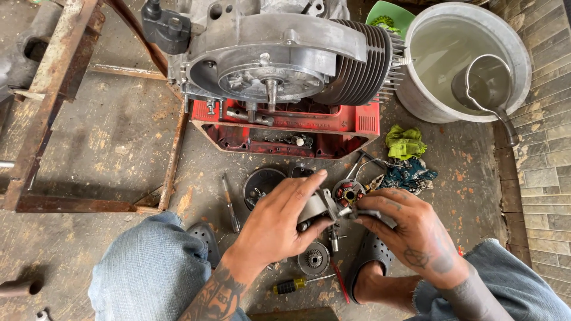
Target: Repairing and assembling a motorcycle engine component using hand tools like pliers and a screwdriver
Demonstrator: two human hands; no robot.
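Both hands clench one small grey metal engine part [324, 205] at frame centre, left hand [279, 223] cupping it, right hand [410, 229] pinching its end. The stripped engine [279, 59] sits at top on a red tray [285, 128]; a flywheel [263, 187], gear [314, 258] and screwdriver [294, 285] lie loose on the concrete floor [107, 142], reassembly apparently unfinished.

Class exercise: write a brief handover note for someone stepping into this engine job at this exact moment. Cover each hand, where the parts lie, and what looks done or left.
Left hand grips a small grey metal part; right hand pinches its other end.
Engine sits on the red crate, side cover off, shaft exposed.
On the floor: coil plate, round black cover, small gear, yellow-handled screwdriver.
Done: parts stripped off. Left: apparently the held part's fitting; unclear.
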